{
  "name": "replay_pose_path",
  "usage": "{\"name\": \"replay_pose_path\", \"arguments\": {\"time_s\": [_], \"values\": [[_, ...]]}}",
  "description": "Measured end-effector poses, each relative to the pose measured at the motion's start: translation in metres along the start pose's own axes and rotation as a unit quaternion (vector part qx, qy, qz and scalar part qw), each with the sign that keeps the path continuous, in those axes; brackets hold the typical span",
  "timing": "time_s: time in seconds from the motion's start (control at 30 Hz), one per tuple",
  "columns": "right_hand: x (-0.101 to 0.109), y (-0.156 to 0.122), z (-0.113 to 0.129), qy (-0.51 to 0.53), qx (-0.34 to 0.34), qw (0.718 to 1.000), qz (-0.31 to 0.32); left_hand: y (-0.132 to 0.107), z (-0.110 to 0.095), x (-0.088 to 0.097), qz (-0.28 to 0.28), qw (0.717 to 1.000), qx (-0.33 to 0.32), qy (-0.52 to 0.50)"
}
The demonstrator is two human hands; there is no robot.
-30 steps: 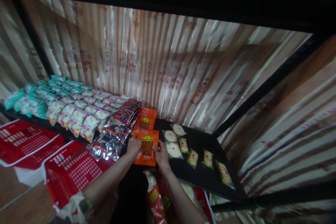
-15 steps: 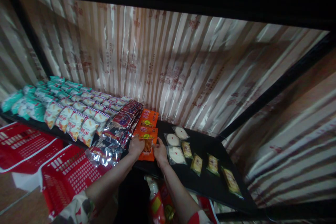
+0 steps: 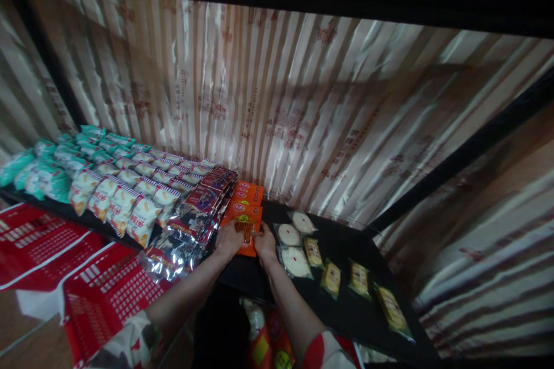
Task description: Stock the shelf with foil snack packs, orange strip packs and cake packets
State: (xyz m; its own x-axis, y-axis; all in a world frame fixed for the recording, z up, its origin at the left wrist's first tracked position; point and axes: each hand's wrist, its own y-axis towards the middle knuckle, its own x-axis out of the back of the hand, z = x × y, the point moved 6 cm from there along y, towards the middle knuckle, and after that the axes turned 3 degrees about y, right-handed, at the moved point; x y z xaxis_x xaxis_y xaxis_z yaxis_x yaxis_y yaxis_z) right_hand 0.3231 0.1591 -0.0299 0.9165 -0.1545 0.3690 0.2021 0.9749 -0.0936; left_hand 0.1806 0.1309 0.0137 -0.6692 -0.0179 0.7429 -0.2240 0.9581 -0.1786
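Note:
An orange snack packet (image 3: 251,214) with a window showing brown sticks lies near the front of the black shelf, overlapping more orange packets (image 3: 250,190) behind it. My left hand (image 3: 230,238) grips its lower left side, the fingers lying partly over the front. At the lower right edge my right hand (image 3: 264,243) pinches the same packet between thumb and fingers. Left of it, dark and silver foil packets (image 3: 201,203) lie in overlapping stacks. Round white crackers (image 3: 296,262) in clear wrappers are just right of my right hand.
Yellow wrapped snacks (image 3: 331,278) lie on the black shelf (image 3: 359,323) at the right. White chip bags (image 3: 142,218) and green bags (image 3: 56,181) fill its left side. Red baskets (image 3: 97,300) stand below in front. A pleated curtain (image 3: 277,98) hangs behind, and dark posts frame the shelf.
Both hands have pushed the orange packet a little toward the back, so it covers more of the packets behind. The camera view has shifted slightly.

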Motion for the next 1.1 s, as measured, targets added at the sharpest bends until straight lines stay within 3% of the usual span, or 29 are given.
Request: {"name": "replay_pose_path", "arguments": {"time_s": [0.57,0.8,1.1], "values": [[-0.004,0.015,0.019,-0.117,0.009,0.993,-0.004,0.016,-0.009,0.011,-0.018,0.996,-0.036,0.076],[-0.006,0.015,0.018,-0.124,0.016,0.992,0.009,0.026,-0.013,0.007,-0.027,0.992,-0.058,0.113],[-0.004,0.011,0.023,-0.128,0.033,0.991,0.006,0.051,-0.033,-0.014,-0.016,0.971,-0.182,0.151]]}}
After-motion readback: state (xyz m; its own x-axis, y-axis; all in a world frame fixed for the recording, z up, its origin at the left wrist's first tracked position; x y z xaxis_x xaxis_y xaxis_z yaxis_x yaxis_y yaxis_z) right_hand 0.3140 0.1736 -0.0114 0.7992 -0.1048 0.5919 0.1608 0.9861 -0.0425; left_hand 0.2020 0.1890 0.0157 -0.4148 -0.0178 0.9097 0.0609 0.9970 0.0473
